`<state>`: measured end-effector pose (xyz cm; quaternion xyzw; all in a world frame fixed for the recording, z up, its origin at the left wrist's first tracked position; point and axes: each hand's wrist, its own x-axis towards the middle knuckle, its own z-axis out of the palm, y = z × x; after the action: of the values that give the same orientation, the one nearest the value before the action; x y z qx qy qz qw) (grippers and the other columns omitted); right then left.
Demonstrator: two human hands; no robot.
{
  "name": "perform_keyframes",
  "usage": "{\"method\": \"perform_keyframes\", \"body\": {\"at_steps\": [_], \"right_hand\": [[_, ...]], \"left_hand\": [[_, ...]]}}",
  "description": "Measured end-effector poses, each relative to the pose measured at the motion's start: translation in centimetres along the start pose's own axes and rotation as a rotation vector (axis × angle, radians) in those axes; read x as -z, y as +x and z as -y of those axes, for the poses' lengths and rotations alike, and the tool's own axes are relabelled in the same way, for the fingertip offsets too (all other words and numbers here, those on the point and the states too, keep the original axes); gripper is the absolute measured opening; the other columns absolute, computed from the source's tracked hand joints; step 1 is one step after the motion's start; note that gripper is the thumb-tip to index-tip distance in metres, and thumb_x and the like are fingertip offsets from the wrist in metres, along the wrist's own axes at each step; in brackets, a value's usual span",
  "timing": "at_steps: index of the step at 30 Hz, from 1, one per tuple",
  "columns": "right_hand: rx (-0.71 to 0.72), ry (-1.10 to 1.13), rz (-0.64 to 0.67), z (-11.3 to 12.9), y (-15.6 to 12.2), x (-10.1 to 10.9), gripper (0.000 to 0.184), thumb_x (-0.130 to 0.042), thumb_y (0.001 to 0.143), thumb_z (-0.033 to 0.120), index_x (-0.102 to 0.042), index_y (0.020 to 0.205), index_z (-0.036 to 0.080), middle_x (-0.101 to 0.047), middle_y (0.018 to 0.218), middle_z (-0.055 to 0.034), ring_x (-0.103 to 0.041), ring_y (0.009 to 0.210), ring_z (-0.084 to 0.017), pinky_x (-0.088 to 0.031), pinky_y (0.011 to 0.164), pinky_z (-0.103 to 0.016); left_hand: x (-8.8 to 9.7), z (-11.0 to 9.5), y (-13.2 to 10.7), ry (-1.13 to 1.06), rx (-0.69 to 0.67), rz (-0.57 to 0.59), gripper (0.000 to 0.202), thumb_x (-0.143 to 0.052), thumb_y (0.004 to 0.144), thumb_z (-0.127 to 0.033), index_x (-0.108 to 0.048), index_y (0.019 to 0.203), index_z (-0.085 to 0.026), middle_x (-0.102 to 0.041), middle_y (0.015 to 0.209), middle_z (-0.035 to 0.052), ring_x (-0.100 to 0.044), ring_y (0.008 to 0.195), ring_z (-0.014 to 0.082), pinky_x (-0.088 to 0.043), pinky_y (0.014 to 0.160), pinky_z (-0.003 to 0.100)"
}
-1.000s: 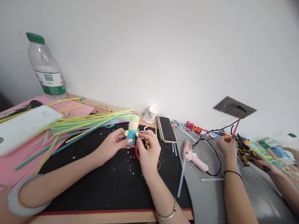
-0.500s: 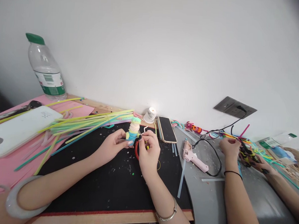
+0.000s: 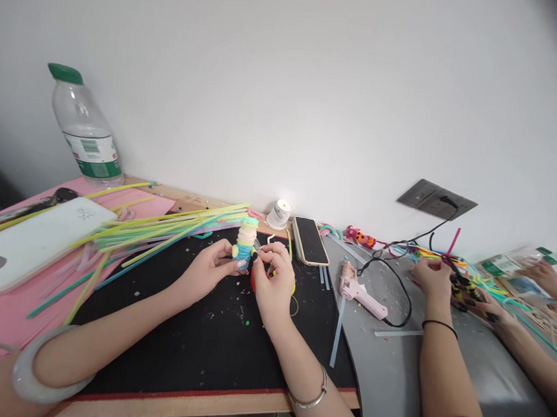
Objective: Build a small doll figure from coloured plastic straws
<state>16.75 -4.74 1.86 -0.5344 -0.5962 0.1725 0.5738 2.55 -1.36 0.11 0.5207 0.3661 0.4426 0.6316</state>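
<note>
A small figure [image 3: 245, 247] with a green top, cream middle and blue lower part stands upright in the grip of my left hand [image 3: 214, 269], whose thumb and fingers close on its lower left side. My right hand [image 3: 275, 280] is pinched at the figure's right side, by a dark spot and a thin greyish piece. What these fingertips hold is too small to make out. Red and yellow parts of a tool [image 3: 253, 280] show around my right hand, mostly hidden by it. Both hands are above a black mat [image 3: 196, 347].
Pipe cleaners [image 3: 165, 234] lie behind my left forearm, near a white power bank [image 3: 43, 240] and a bottle [image 3: 88, 136]. Beyond my right hand are a paper cup [image 3: 279, 215], a phone [image 3: 311, 241] and a corded glue gun [image 3: 360, 294]. A co-worker's hands [image 3: 432, 277] hold a pink stem and pliers.
The figure and both my hands have shifted slightly left. The co-worker's hands have moved a little to the right, and another person's hand has come in at the far right.
</note>
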Motion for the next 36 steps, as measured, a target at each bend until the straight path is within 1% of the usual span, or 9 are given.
{"method": "perform_keyframes", "body": {"at_steps": [2,5,8,11,15,20,29,33,36], "right_hand": [[-0.034,0.007,0.003,-0.3,0.3,0.3,0.008,-0.059,0.078,0.018,-0.067,0.079,0.017,-0.060,0.100,-0.0086,-0.057,0.088,-0.019,-0.043,0.061,-0.027],[-0.089,0.046,-0.031,-0.9,0.8,0.8,0.012,-0.059,0.080,0.024,-0.067,0.085,0.017,-0.060,0.103,-0.0089,-0.058,0.082,-0.017,-0.043,0.058,-0.025],[-0.145,0.074,-0.049,-1.6,1.0,1.0,0.014,-0.057,0.081,0.027,-0.064,0.087,0.016,-0.062,0.091,-0.0063,-0.056,0.072,-0.015,-0.045,0.060,-0.026],[-0.186,0.088,0.018,-1.9,0.7,0.7,0.016,-0.058,0.080,0.027,-0.063,0.091,0.016,-0.062,0.080,-0.0032,-0.054,0.064,-0.013,-0.044,0.058,-0.025],[-0.111,0.063,0.077,-1.6,0.4,0.4,0.017,-0.061,0.077,0.025,-0.063,0.092,0.017,-0.062,0.082,-0.0026,-0.051,0.060,-0.011,-0.043,0.054,-0.024],[-0.038,0.018,0.049,-1.4,0.2,0.6,0.015,-0.058,0.079,0.025,-0.063,0.091,0.017,-0.062,0.083,-0.0031,-0.049,0.058,-0.011,-0.043,0.054,-0.024],[0.038,-0.141,0.039,-1.4,0.0,0.4,0.008,-0.057,0.078,0.023,-0.062,0.076,0.018,-0.056,0.063,0.0007,-0.046,0.053,-0.011,-0.039,0.051,-0.024],[0.046,-0.148,0.058,-0.8,-0.3,0.2,0.018,-0.053,0.080,0.021,-0.055,0.063,0.018,-0.050,0.056,0.0024,-0.043,0.050,-0.010,-0.036,0.049,-0.023],[0.050,-0.154,0.045,-0.6,-0.2,0.4,0.015,-0.051,0.080,0.021,-0.053,0.065,0.019,-0.048,0.058,0.0024,-0.042,0.051,-0.010,-0.035,0.049,-0.023]], "left_hand": [[0.0,0.0,0.1,-0.028,0.031,-0.015,0.030,-0.074,0.069,-0.036,-0.052,0.080,-0.019,-0.068,0.089,0.0027,-0.068,0.082,0.0219,-0.054,0.081,0.041],[0.2,-0.1,0.2,-0.061,0.047,-0.055,0.032,-0.073,0.072,-0.037,-0.053,0.088,-0.019,-0.069,0.097,0.0035,-0.068,0.088,0.0233,-0.052,0.087,0.042],[0.4,-0.4,0.2,-0.076,0.040,-0.106,0.033,-0.072,0.073,-0.038,-0.052,0.091,-0.018,-0.068,0.097,0.0025,-0.068,0.091,0.0251,-0.051,0.090,0.041],[0.5,-0.5,0.2,-0.097,0.029,-0.094,0.034,-0.072,0.074,-0.037,-0.052,0.092,-0.018,-0.068,0.100,0.0025,-0.068,0.092,0.0257,-0.051,0.090,0.041],[0.5,-0.2,0.2,-0.083,0.025,-0.019,0.030,-0.071,0.074,-0.037,-0.053,0.089,-0.019,-0.069,0.098,0.0029,-0.068,0.089,0.0233,-0.054,0.087,0.040],[0.3,-0.3,0.0,-0.016,0.031,0.028,0.028,-0.072,0.072,-0.035,-0.051,0.081,-0.019,-0.070,0.092,0.0026,-0.068,0.088,0.0241,-0.054,0.083,0.040],[-0.1,-0.6,-0.1,0.012,0.050,0.030,0.031,-0.075,0.067,-0.034,-0.051,0.076,-0.018,-0.068,0.085,0.0024,-0.068,0.082,0.0218,-0.053,0.079,0.039],[0.0,0.0,0.0,0.012,0.018,0.034,0.030,-0.075,0.066,-0.033,-0.051,0.074,-0.018,-0.067,0.085,0.0027,-0.067,0.080,0.0214,-0.054,0.075,0.037],[0.1,0.2,0.1,0.006,0.000,0.029,0.028,-0.074,0.068,-0.033,-0.051,0.075,-0.019,-0.067,0.085,0.0021,-0.066,0.081,0.0212,-0.054,0.077,0.037]]}}
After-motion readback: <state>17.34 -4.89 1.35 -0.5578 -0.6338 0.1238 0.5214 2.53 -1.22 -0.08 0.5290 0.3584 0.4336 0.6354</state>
